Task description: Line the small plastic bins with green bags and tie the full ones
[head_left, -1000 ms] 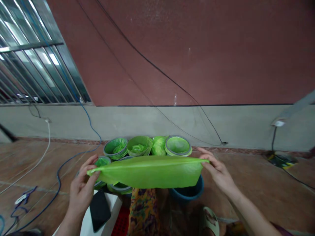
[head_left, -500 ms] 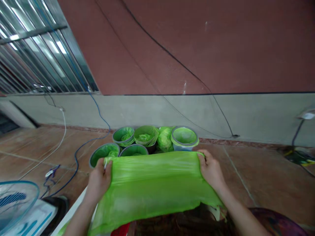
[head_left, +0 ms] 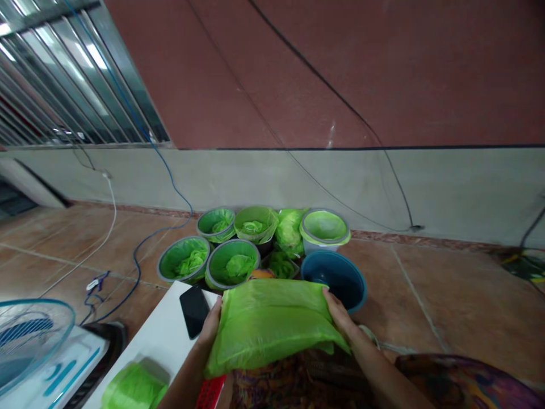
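I hold a bright green plastic bag (head_left: 268, 324) in front of me, low over my lap. My left hand (head_left: 210, 325) grips its left edge and my right hand (head_left: 337, 313) grips its right edge, fingers closed on the film. Just beyond the bag stands an unlined blue bucket (head_left: 336, 278). Behind it several grey buckets lined with green bags (head_left: 232, 264) cluster against the wall.
A black phone (head_left: 195, 309) lies on a white surface (head_left: 157, 335) at my left, with a roll of green bags (head_left: 131, 389) nearer me. A fan (head_left: 29, 341) sits at the far left. Blue and white cables (head_left: 140, 250) trail over the tiled floor.
The bag has come down and closer to me, and my hands have drawn nearer together. The view has tilted down, uncovering the blue bucket and the phone.
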A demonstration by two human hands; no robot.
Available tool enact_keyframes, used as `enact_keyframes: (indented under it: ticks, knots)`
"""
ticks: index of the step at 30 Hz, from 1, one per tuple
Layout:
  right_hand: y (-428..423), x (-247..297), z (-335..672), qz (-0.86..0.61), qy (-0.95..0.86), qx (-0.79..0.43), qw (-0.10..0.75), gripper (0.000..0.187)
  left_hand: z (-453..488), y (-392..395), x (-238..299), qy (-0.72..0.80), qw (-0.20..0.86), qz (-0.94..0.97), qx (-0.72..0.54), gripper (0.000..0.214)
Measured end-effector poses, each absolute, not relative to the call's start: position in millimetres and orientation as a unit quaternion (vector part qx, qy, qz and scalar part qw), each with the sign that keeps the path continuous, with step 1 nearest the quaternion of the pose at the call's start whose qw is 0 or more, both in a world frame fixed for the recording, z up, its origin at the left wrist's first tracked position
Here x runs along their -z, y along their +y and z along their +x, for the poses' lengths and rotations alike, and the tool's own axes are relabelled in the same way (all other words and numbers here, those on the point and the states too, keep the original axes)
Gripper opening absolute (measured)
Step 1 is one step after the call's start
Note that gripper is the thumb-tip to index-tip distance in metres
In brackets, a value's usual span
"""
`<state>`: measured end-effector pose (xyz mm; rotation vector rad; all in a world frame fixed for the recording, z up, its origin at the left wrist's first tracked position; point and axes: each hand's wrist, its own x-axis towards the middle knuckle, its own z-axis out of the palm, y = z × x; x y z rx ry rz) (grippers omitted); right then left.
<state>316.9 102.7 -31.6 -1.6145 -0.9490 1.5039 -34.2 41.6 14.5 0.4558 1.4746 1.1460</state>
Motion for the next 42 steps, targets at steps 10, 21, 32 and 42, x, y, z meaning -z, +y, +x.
enact_keyframes:
  ticks: [10,21,32,42]
  knots:
    - [52,27,346,-0.452,-0.231,-0.777,0.372,0.079,-43,-1,-40,0.542,0.681,0.155,-0.467,0.081]
    - [73,-71,385,-0.492,-0.284,-0.656,0.497,0.076,-42,36,-120,0.599,0.523,0.253,-0.552,0.099]
    - [81,-108,416,-0.505,-0.313,-0.653,0.47,0.036,-29,62,-157,0.597,0.493,0.243,-0.584,0.069]
    - [93,-102,442,-0.505,-0.527,-0.574,0.372,0.066,-38,71,-192,0.577,0.545,0.532,-0.293,0.067]
